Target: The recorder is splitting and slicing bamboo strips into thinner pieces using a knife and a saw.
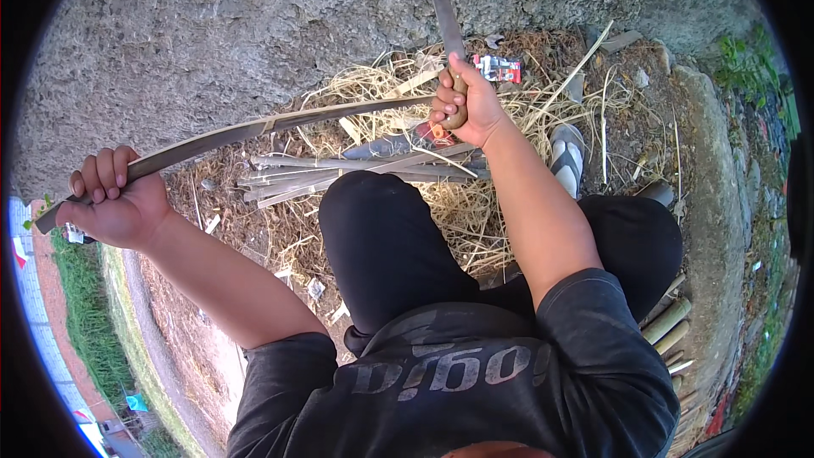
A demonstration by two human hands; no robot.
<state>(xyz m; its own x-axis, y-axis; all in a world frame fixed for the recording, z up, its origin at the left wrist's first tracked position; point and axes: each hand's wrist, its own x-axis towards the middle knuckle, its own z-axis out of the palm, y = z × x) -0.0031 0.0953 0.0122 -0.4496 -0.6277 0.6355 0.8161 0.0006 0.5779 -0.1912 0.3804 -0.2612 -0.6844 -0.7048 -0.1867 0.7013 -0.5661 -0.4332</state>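
My left hand (119, 195) is closed around one end of a long, bowed bamboo strip (280, 119), dark on one face with a pale edge. The strip runs up and to the right, and its far end meets the fingers of my right hand (471, 106); I cannot tell whether they pinch it. That right hand grips the wooden handle of a large knife (444, 0). Its long, dark blade points up and away from me, toward the rough wall. Below the strip, several split bamboo pieces (297, 180) lie in a loose bundle in front of my knee.
Pale shavings (458, 212) litter the dirt around my legs. A red and white packet (500, 69) lies beside the knife hand. The rough grey wall (212, 25) rises ahead. Cut bamboo lengths (667, 321) lie at the right, near a stone edge (712, 178). A sandalled foot (566, 161) shows beyond my forearm.
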